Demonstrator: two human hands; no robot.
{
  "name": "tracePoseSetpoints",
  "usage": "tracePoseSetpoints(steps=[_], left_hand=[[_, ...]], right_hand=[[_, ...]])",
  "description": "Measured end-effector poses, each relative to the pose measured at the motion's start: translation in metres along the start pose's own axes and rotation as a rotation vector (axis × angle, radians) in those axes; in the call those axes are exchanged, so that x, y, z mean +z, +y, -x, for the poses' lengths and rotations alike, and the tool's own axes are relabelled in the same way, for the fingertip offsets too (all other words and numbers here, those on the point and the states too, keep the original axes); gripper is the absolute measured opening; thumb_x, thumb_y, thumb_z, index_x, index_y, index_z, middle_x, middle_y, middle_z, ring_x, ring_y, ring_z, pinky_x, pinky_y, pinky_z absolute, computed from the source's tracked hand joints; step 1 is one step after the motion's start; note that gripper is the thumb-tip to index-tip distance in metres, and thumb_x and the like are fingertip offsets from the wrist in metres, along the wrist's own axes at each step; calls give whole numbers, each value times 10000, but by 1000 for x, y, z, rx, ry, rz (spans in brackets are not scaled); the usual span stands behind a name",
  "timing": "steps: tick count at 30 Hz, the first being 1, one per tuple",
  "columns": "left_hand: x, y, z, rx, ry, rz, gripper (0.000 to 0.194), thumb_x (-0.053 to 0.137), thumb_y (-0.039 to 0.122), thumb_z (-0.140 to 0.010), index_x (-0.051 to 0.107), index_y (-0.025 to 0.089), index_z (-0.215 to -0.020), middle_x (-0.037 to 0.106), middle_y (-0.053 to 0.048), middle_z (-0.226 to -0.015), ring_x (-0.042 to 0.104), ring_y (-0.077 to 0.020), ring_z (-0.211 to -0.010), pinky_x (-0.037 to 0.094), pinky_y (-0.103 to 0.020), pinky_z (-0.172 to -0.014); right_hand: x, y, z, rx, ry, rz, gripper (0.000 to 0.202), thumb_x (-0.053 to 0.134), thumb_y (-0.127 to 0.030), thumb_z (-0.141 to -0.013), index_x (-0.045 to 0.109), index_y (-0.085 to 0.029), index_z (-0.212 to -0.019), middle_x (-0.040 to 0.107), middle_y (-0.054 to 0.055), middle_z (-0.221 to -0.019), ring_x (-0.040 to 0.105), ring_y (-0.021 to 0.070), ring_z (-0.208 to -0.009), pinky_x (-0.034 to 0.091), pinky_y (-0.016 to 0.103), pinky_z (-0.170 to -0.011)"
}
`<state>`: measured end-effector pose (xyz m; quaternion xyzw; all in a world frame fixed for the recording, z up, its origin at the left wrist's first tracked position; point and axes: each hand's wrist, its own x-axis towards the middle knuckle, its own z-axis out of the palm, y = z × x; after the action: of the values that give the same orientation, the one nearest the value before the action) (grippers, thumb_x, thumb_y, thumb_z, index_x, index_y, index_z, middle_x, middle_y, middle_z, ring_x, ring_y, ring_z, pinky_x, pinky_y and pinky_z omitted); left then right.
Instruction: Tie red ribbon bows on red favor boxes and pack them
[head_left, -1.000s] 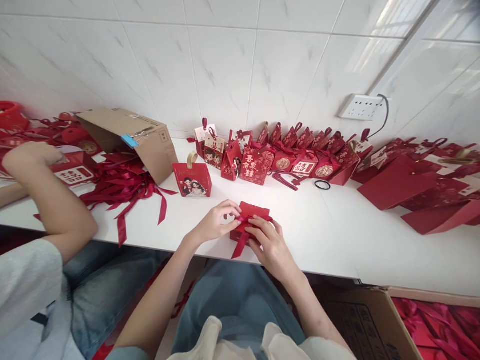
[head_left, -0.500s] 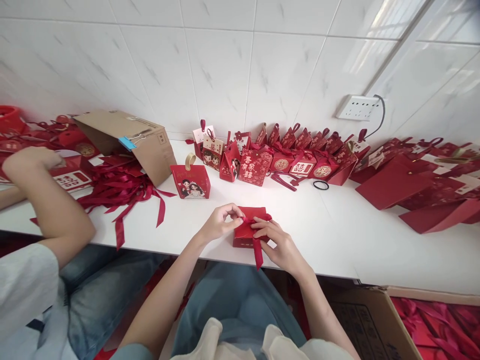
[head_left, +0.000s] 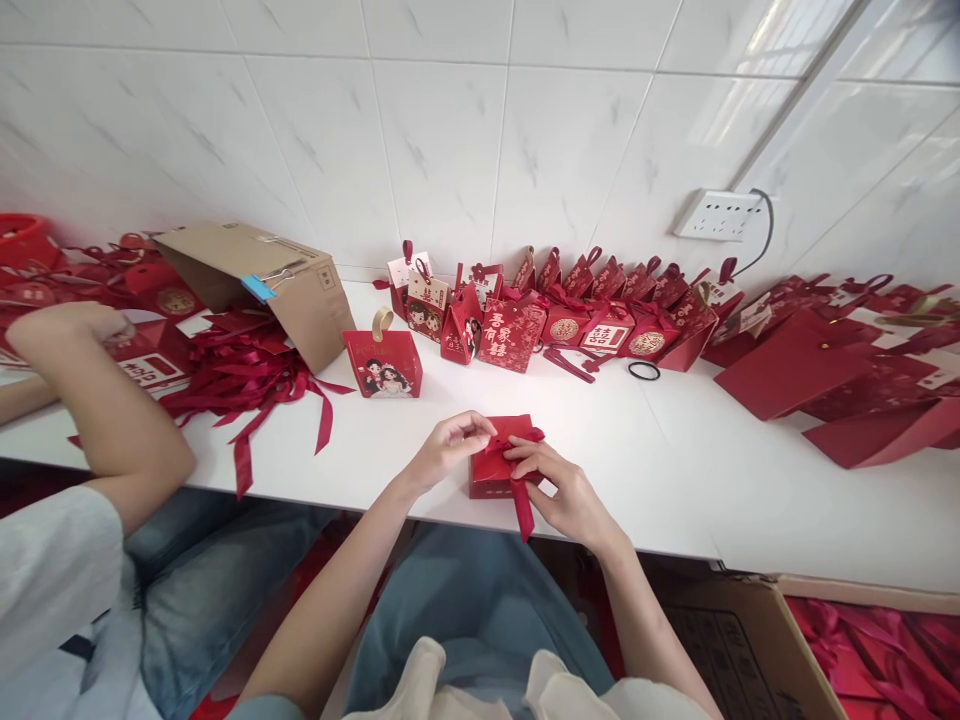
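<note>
A small red gift box (head_left: 487,488) sits near the table's front edge, with a dark red ribbon (head_left: 523,515) across its top and one ribbon tail hanging over the front. At the box's upper left, my left hand (head_left: 454,445) is closed, thumb and forefinger pinched on the ribbon by the knot. My right hand (head_left: 559,485) comes from the right, its fingers bent over the knot and the ribbon gripped between fingers and thumb. Part of the knot is hidden under these fingers. Just behind stands a red box with a cartoon couple (head_left: 384,365).
Several decorated red boxes (head_left: 514,330) line the wall, a black ring (head_left: 643,371) before them. Left are a tipped cardboard box (head_left: 315,310), loose ribbons (head_left: 247,385) and a co-worker's arm (head_left: 112,420). Right are red bags (head_left: 795,360) and a carton (head_left: 720,640) below.
My left hand has shifted slightly right and its fingers have closed more tightly by the knot. My right hand stays over the ribbon. The co-worker's hand has moved slightly.
</note>
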<state>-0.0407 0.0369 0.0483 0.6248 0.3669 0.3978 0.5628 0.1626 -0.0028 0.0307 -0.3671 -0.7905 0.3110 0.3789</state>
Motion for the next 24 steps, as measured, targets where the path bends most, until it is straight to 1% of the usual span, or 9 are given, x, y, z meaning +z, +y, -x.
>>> tracePoseSetpoints(steps=[4, 7, 10, 14, 17, 19, 20, 22, 24], left_hand=[[0, 4, 1, -3, -13, -100, 169, 502, 307, -830, 573, 154, -842, 590, -28, -838, 543, -147, -798, 425, -273, -750], [0, 9, 3, 23, 5, -219, 207, 445, 327, -881, 575, 166, -879, 602, -29, -888, 549, -150, -837, 422, -272, -781], [-1, 13, 4, 22, -2, -267, 231, 425, 345, -900, 574, 170, -889, 604, -23, -876, 550, -146, -820, 423, -267, -778], [-8, 23, 7, -27, -68, -304, 205, 449, 322, -888, 587, 171, -894, 613, -20, -858, 558, -143, -808, 423, -257, -761], [-13, 30, 9, -54, -157, -358, 187, 536, 312, -832, 611, 177, -937, 627, -26, -878, 567, -148, -812, 431, -253, -747], [-15, 31, 10, -82, -215, -402, 216, 600, 303, -780, 632, 180, -955, 634, -25, -848, 568, -146, -764, 435, -244, -705], [-14, 30, 10, -95, -226, -423, 222, 609, 297, -769, 643, 182, -957, 638, -23, -831, 566, -141, -734, 433, -240, -682], [-12, 27, 12, -96, -202, -432, 212, 598, 291, -774, 665, 188, -947, 651, -25, -835, 567, -137, -718, 430, -235, -671], [-9, 23, 14, -74, -140, -388, 200, 590, 296, -783, 683, 194, -927, 665, -28, -881, 575, -140, -761, 434, -235, -710]], right_hand=[[-1, 0, 0, 6, -21, -13, 186, 472, -64, -823, 572, -210, -881, 624, 82, -1123, 475, 221, -1232, 453, 443, -968], [-1, -1, -1, 20, -23, -21, 196, 465, -57, -818, 569, -212, -879, 624, 80, -1124, 478, 217, -1226, 467, 434, -948], [-1, -1, -1, 25, -21, -26, 184, 462, -66, -820, 566, -209, -873, 619, 86, -1127, 496, 222, -1206, 492, 420, -913], [0, -1, 1, 17, -29, -1, 177, 444, -84, -830, 563, -210, -868, 611, 97, -1144, 518, 231, -1188, 521, 395, -877], [-2, -5, 3, -4, -40, 91, 175, 430, -110, -830, 558, -226, -860, 615, 89, -1158, 514, 236, -1200, 554, 372, -838], [-9, -11, 1, -81, -81, 217, 228, 438, -111, -795, 575, -246, -918, 615, 75, -1180, 546, 242, -1166, 561, 389, -845], [-15, -15, -2, -152, -122, 291, 273, 464, -117, -764, 586, -260, -963, 614, 70, -1193, 575, 251, -1129, 573, 392, -826], [-33, -25, -14, -275, -178, 424, 310, 522, -147, -741, 607, -295, -999, 616, 56, -1204, 622, 257, -1051, 600, 365, -761], [-59, -35, -38, -343, -130, 500, 252, 564, -252, -791, 619, -321, -1027, 664, 64, -1120, 667, 253, -949, 606, 343, -706]])
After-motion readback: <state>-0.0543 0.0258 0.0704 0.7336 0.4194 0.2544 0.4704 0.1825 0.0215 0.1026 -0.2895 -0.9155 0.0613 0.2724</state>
